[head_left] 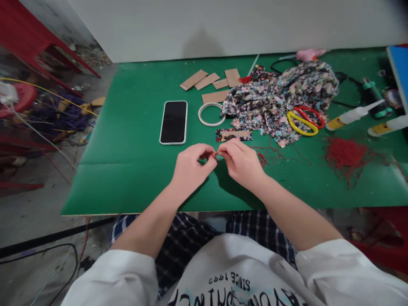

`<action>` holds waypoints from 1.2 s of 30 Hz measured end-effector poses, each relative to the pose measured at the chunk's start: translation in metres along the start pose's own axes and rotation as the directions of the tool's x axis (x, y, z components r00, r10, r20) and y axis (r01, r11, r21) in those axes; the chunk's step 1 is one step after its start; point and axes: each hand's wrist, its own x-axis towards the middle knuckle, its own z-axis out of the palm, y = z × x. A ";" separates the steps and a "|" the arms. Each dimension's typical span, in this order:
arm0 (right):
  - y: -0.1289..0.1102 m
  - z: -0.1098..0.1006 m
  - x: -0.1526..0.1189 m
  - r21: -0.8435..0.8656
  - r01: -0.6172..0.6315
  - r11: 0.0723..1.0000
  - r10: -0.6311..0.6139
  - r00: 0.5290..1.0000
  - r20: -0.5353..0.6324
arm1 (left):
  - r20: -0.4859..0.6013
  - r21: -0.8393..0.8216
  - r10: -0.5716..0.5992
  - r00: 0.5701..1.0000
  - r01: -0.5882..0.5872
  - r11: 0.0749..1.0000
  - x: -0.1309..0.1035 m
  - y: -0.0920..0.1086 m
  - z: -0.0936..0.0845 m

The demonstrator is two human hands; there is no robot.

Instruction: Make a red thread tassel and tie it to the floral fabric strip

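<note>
Two hands, left hand (191, 163) and right hand (240, 161), fingertips pinched together on a red thread (215, 154).

Plain pale grey wall (223, 25) behind a flat green-covered table (127, 127). Bare grey concrete floor (35, 221) at left, cluttered. Red metal furniture frame (38, 38) top left.

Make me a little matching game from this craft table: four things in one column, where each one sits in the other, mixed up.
Things:
1. phone
2. scissors
3. white ring
4. red thread

Places:
A. lying on the floral fabric
B. pinched between the left hand and right hand
C. flat on the green table, left of the ring
D. between the phone and the fabric

Pairs: 1-C, 2-A, 3-D, 4-B
</note>
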 end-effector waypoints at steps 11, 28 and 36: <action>0.004 0.001 0.002 0.066 0.041 0.997 -0.036 0.997 -0.070 | 0.155 -0.383 -0.183 0.971 0.229 0.895 0.004 -0.011 0.002; 0.007 0.004 0.002 -0.072 0.147 0.987 -0.157 0.973 -0.167 | 0.261 -0.510 -0.244 0.934 0.348 0.787 0.005 -0.013 -0.002; 0.004 0.004 0.001 -0.081 0.065 0.995 -0.078 0.981 -0.177 | 0.330 -0.593 -0.278 0.902 0.427 0.683 0.004 -0.010 0.001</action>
